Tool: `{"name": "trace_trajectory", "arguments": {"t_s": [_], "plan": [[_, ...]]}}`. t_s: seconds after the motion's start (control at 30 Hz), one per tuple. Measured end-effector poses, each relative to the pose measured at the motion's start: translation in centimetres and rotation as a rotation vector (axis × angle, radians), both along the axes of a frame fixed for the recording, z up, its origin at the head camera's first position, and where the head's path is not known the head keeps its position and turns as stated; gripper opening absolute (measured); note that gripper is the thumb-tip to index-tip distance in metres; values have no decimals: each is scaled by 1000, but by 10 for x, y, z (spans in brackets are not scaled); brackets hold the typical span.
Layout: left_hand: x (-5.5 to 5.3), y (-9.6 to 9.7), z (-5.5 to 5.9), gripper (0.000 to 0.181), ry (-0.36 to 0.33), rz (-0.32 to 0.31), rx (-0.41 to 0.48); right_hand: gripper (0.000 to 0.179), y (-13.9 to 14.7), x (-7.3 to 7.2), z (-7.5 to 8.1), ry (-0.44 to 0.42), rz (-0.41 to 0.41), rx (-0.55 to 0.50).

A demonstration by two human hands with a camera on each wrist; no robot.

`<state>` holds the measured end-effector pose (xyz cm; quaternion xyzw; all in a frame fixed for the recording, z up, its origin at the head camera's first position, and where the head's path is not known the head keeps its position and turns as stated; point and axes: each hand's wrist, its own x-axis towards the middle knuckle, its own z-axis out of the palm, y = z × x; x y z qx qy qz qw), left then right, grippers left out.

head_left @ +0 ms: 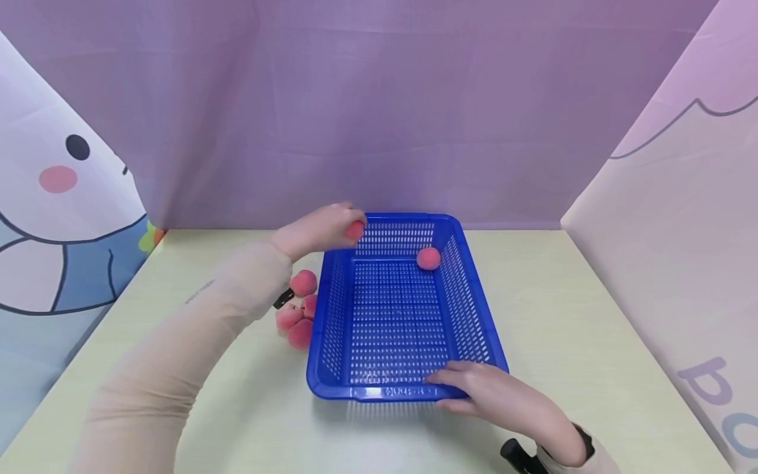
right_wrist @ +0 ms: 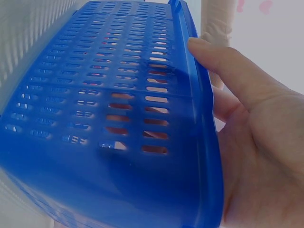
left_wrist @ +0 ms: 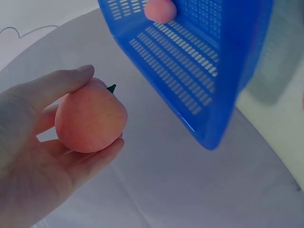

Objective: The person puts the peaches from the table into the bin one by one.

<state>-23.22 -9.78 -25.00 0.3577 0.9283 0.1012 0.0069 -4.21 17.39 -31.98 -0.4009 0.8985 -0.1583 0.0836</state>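
My left hand (head_left: 326,230) grips a pink peach (left_wrist: 92,118) with a small green tip, held at the back left corner of the blue plastic basket (head_left: 316,329). In the left wrist view, thumb and fingers wrap the peach from both sides, beside the basket's rim. Inside the basket, near the back right, lies another peach (head_left: 428,259). My right hand (head_left: 494,395) holds the basket's front rim close to its right corner. From the right wrist view, the thumb lies outside over the rim and the fingers reach behind the slotted wall.
Several more peaches (head_left: 289,316) lie clustered on the pale table (head_left: 551,316) against the basket's left side. A purple cloth (head_left: 414,118) hangs behind the table, and printed panels (head_left: 663,263) stand at both sides.
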Motion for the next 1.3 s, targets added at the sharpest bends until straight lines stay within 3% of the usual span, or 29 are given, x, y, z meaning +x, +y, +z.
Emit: {"name": "trace_trajectory", "arguments": {"t_s": [0.33,0.73,1.03,1.3], "plan": [[-5,28,6,36,-41,20,-43,28,0,0,0,8,4,-6],[-23,57,-3,37,-53,49,-21,31,0,1,-1,4,8,-10],[-30,78,-15,36,-11,108,-54,28,0,1,0,3,12,-23],[-39,89,-36,37,-16,186,-42,30,1,1,0,-4,5,-18]]}}
